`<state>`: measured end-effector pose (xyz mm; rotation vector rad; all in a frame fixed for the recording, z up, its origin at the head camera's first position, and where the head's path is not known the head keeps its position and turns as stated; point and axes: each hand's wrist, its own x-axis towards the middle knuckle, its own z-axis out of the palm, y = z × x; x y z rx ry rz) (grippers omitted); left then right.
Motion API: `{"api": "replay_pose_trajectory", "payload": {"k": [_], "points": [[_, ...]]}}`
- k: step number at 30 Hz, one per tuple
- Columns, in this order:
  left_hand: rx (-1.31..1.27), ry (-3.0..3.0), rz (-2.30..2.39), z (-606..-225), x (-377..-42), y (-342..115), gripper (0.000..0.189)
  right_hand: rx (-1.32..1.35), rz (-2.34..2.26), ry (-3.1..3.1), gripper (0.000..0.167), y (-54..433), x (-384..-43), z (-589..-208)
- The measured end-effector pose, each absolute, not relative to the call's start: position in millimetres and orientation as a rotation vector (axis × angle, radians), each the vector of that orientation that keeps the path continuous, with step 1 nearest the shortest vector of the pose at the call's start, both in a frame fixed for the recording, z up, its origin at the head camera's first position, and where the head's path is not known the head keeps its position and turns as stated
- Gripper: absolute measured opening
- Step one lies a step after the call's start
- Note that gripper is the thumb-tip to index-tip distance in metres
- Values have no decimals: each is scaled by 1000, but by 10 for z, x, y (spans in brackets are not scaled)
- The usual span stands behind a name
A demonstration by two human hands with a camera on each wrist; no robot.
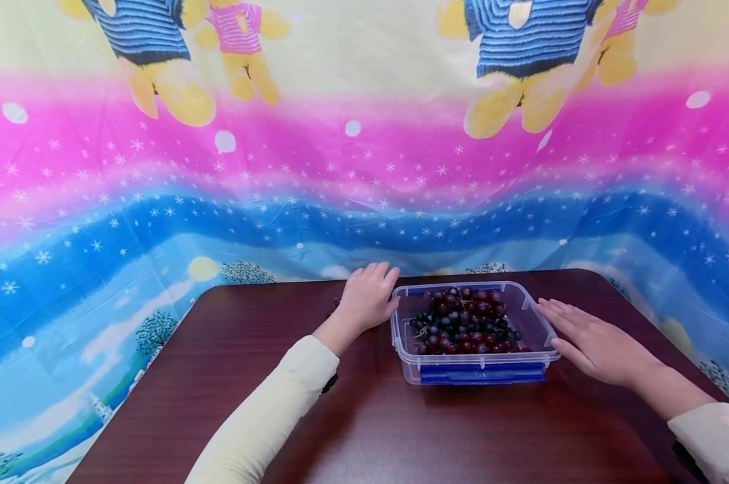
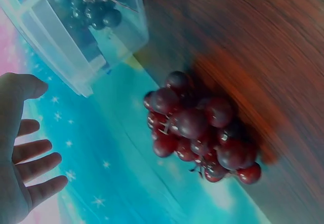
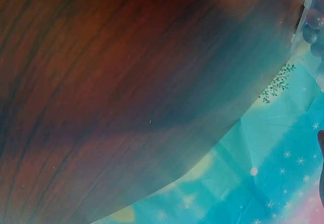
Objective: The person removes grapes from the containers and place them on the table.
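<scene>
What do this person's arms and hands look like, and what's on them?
The left sleeve and right sleeve are pale cream. A black piece shows under the left cuff and a dark strip under the right; what they are is unclear. The left hand and right hand wear no gloves.

The grapes (image 1: 463,328) are red and black, the backdrop (image 1: 364,168) snowflake-patterned.

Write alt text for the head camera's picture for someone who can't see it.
An open, clear container of dark grapes sits on a brown table, with a person's left hand and right hand close at either side. Behind is a colourful cloth printed with snowflakes and figures in striped tops.
</scene>
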<state>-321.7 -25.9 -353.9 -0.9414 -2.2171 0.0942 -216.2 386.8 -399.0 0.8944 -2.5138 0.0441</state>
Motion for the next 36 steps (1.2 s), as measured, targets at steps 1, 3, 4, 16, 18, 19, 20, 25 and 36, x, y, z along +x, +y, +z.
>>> {"api": "replay_pose_trajectory", "payload": {"k": [1,3,4,16,18,19,20,25,36], "points": [[-951,-2198,90,-3532,-3208,-237,46,894,45,-2514,62,3868,-2161,-3991],[-971,-2166,84,-3520,-3186,-193,47,893,46,-2513,62,3870,-2160,-3993],[-983,-2153,83,-3515,-3174,-170,47,893,46,-2512,62,3870,-2160,-3995],[-1092,-2169,112,-3493,-3075,100,57,892,41,-2527,63,3884,-2175,-4002],[-1101,-2177,131,-3492,-3062,144,58,894,42,-2527,64,3884,-2173,-4001],[-1110,-2181,136,-3493,-3057,167,58,895,42,-2527,64,3883,-2172,-4001],[-1118,-2185,142,-3494,-3052,190,58,897,43,-2526,64,3882,-2171,-4000],[-1160,-2212,150,-3491,-3034,314,61,893,46,-2523,63,3877,-2167,-3995],[-1240,-2237,214,-3513,-2995,540,59,875,28,-2533,63,3877,-2165,-3992]]}}
